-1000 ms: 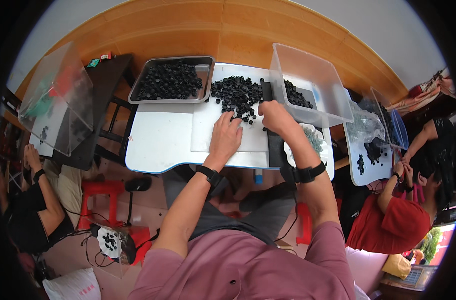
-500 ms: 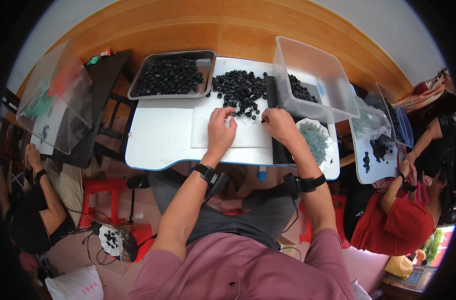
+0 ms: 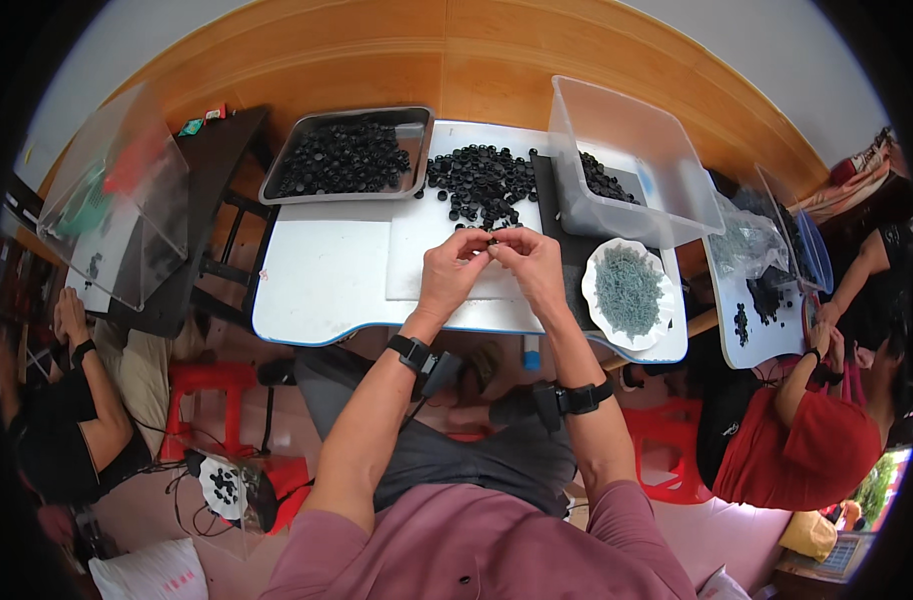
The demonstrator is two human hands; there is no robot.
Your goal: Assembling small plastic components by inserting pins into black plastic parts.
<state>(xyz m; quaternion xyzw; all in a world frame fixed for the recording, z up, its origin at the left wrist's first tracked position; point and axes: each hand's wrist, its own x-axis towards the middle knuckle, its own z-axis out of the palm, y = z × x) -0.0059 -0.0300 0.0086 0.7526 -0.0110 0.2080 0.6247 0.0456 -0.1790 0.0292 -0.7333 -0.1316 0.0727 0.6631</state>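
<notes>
A white table (image 3: 317, 290) carries, from big to small, a clear plastic bin (image 3: 627, 160) whose wall hides part of the black pieces behind it, a metal tray (image 3: 277, 190) of black caps, a loose pile of black caps (image 3: 482, 180), and a white dish (image 3: 592, 300) of greenish bits too fine to make out. Over the table's middle, the left hand (image 3: 455, 272) and right hand (image 3: 530, 262) meet, fingertips pinched together on a small black piece (image 3: 493, 238), mostly covered by the fingers; its shape cannot be told.
</notes>
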